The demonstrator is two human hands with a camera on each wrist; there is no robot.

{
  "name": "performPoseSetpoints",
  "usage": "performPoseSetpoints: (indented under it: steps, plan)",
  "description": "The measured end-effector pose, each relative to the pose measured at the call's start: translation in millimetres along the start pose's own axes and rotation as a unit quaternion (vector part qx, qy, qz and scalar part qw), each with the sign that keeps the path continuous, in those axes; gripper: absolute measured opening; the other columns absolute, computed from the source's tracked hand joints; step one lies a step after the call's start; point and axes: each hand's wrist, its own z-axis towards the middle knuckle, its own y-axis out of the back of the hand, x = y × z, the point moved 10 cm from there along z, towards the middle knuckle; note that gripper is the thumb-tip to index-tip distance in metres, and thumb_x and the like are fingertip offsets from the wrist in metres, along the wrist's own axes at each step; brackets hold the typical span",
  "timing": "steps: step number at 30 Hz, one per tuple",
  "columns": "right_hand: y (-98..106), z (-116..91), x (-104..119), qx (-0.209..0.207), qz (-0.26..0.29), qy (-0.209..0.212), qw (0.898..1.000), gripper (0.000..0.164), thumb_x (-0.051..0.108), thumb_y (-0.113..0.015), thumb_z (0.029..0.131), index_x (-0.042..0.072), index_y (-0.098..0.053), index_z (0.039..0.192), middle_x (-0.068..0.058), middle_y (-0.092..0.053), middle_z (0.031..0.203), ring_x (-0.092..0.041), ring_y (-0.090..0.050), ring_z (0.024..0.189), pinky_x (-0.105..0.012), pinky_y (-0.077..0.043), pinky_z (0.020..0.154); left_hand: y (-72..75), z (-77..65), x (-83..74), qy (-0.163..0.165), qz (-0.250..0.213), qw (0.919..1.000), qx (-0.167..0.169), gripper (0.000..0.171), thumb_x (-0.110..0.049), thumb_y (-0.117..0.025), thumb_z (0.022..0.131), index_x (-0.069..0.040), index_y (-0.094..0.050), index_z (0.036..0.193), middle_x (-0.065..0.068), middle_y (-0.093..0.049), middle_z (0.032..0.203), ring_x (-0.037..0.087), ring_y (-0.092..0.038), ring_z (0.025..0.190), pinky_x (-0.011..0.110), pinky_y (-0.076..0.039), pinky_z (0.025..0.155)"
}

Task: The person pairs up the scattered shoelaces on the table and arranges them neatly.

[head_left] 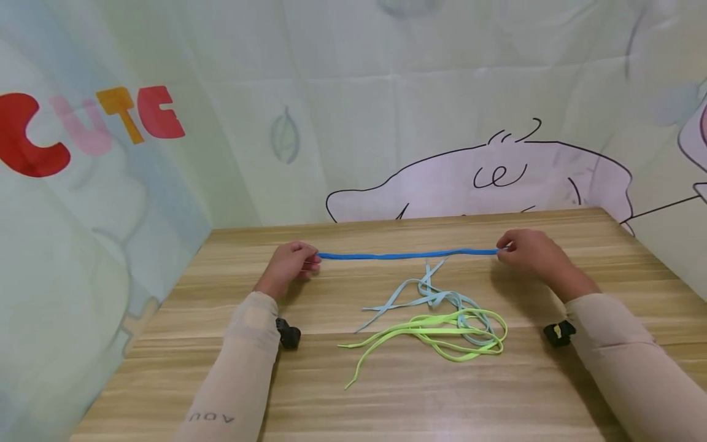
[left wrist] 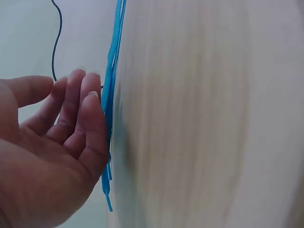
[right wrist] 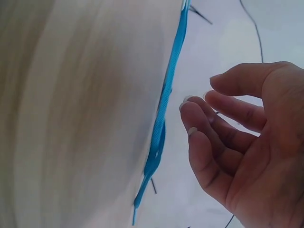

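Observation:
A bright blue shoelace [head_left: 386,256], its strands laid side by side, stretches nearly straight across the far part of the table. At its left end is my left hand [head_left: 291,261]; in the left wrist view the fingers [left wrist: 95,128] are loosely bent beside the lace, thumb apart, gripping nothing. My right hand [head_left: 529,248] hovers by the other end. The right wrist view shows its relaxed fingers [right wrist: 204,156] a little away from the blue lace [right wrist: 164,104], with a gap between thumb and fingertips. Nearer to me lie a pale blue shoelace [head_left: 397,302] and a lime-green shoelace [head_left: 436,331].
The two nearer laces are loosely looped and overlap at their right side. Under everything is a wood-grain table [head_left: 309,393], its far edge close to a printed cloth backdrop [head_left: 248,123]. Black wrist cameras sit below both sleeves.

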Motion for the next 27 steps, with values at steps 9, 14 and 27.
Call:
performPoseSetpoints:
  steps: [9,14,27]
  plan:
    - [-9.5,-5.4,25.7,0.011,-0.021,0.029,0.999,0.029,0.022,-0.063,0.093,-0.001,-0.069,0.109,-0.018,-0.071,0.099,-0.031,-0.066,0.087,-0.049,-0.053,0.074,-13.2,-4.5,-0.4,0.001,-0.017,0.9997,0.018,0.033,-0.023,-0.052,0.106,0.004,-0.060,0.124,0.012,-0.069,0.105,0.014,-0.068,0.084,0.023,-0.054,0.067]
    - [-14.9,-10.5,40.6,0.022,-0.016,0.042,0.999,0.027,0.020,-0.064,0.094,0.000,-0.070,0.112,-0.014,-0.071,0.096,-0.028,-0.066,0.085,-0.048,-0.053,0.073,-22.5,-8.7,-8.4,-0.011,-0.033,0.9989,0.032,0.033,-0.021,-0.053,0.105,0.006,-0.060,0.124,0.009,-0.069,0.100,0.013,-0.069,0.083,0.023,-0.053,0.067]
    - [-35.5,-18.3,69.2,0.049,-0.006,0.069,0.996,0.025,0.019,-0.062,0.096,0.002,-0.070,0.112,-0.009,-0.071,0.093,-0.024,-0.067,0.085,-0.047,-0.054,0.077,-45.7,-20.1,-21.8,-0.048,-0.006,0.9980,0.041,0.030,-0.021,-0.057,0.104,0.006,-0.062,0.117,0.010,-0.071,0.097,0.014,-0.069,0.082,0.029,-0.055,0.073]
